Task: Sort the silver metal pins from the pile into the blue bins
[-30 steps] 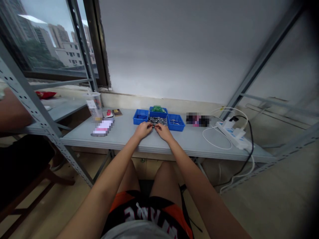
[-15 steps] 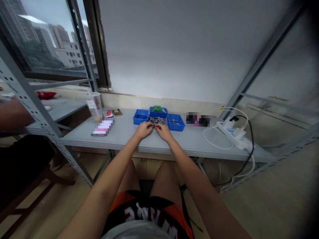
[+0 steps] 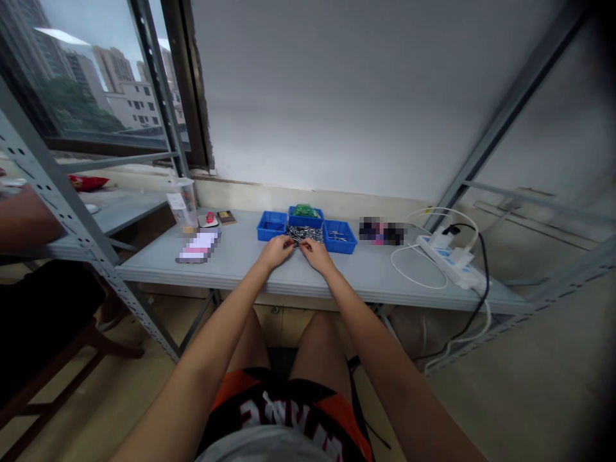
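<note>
My left hand [image 3: 278,251] and my right hand [image 3: 315,253] meet fingertip to fingertip at the near side of a heap of small shiny metal pieces [image 3: 308,233]. Both have their fingers pinched together; whatever sits between them is too small to make out. Around the heap stand three blue bins. The left bin [image 3: 272,226] has some small dark or blue things inside. Green pieces [image 3: 306,210] fill the back bin [image 3: 315,221]. A few thin metal pieces [image 3: 337,235] lie in the right bin [image 3: 347,247].
On the table's left are a phone [image 3: 198,246], a plastic cup [image 3: 181,204], a red item [image 3: 210,218] and a small dark box [image 3: 226,217]. A power strip [image 3: 452,263] with cables is at right. Another person's arm [image 3: 29,218] shows far left.
My fingertips have shifted very slightly over the near edge of the heap. Everything else on the table stays in place.
</note>
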`<control>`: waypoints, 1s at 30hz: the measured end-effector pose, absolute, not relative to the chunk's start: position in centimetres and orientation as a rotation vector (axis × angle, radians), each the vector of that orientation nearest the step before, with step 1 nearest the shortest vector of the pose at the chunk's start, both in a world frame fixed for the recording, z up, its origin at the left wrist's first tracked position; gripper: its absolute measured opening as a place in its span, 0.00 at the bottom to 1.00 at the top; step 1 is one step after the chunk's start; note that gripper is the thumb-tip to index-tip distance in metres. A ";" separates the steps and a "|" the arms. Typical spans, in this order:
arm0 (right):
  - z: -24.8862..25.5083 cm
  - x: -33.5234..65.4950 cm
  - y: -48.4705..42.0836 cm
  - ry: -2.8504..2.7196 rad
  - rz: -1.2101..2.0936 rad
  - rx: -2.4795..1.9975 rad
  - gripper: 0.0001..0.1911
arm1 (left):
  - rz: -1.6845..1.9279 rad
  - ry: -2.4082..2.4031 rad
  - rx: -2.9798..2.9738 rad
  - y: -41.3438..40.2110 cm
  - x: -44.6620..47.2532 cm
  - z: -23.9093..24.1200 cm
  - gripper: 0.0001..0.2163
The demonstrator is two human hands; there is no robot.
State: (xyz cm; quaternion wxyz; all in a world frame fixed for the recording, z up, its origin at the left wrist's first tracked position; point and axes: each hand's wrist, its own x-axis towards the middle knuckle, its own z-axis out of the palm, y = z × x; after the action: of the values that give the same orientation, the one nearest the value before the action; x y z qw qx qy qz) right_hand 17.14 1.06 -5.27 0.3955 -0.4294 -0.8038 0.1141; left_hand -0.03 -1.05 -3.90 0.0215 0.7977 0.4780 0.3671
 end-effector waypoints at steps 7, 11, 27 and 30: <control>-5.5 17.1 1.2 -2.085 0.305 -1.066 0.08 | 1.180 1.345 2.483 -1.3 0.0 -3.7 0.08; -5.5 17.1 1.2 -2.098 0.327 -1.049 0.09 | 1.184 1.258 2.508 -1.5 0.0 -3.6 0.08; -5.3 17.0 1.0 -2.045 0.309 -1.109 0.08 | 1.203 1.449 2.400 -1.6 0.1 -3.6 0.06; -5.0 16.9 0.7 -2.036 0.318 -1.093 0.09 | 1.180 1.436 2.439 -1.5 0.1 -3.7 0.07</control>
State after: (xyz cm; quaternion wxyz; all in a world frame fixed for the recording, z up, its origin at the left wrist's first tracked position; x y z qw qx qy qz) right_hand 16.93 0.71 -5.01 0.3933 -0.4309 -0.8024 0.1254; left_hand 0.05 -1.49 -3.68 0.0374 0.7949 0.4679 0.3845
